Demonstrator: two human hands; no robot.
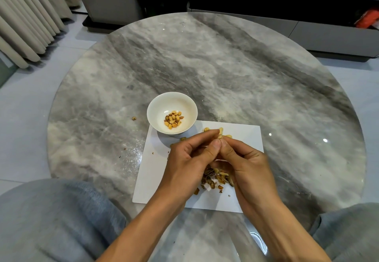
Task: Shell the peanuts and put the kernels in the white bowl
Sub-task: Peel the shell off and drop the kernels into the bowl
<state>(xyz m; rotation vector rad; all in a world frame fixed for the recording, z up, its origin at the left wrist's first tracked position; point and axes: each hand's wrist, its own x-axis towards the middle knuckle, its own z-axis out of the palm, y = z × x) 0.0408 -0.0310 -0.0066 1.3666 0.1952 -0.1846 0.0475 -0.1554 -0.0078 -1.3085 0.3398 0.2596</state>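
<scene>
The peanut (220,133) pinched between the two hands shows only its far tip; the rest is covered by fingertips, so whether the shell has split cannot be told. The left hand (185,159) and right hand (244,163) also cover much of the shell pile (215,178) at six o'clock of the paper sheet (242,136), and the sheet's near right corner. A few whole peanuts (206,129) at twelve o'clock of the hands are partly hidden. Both forearms are cut off by the bottom edge. The speck (134,118) at nine o'clock of the bowl (158,108) is too small to identify.
</scene>
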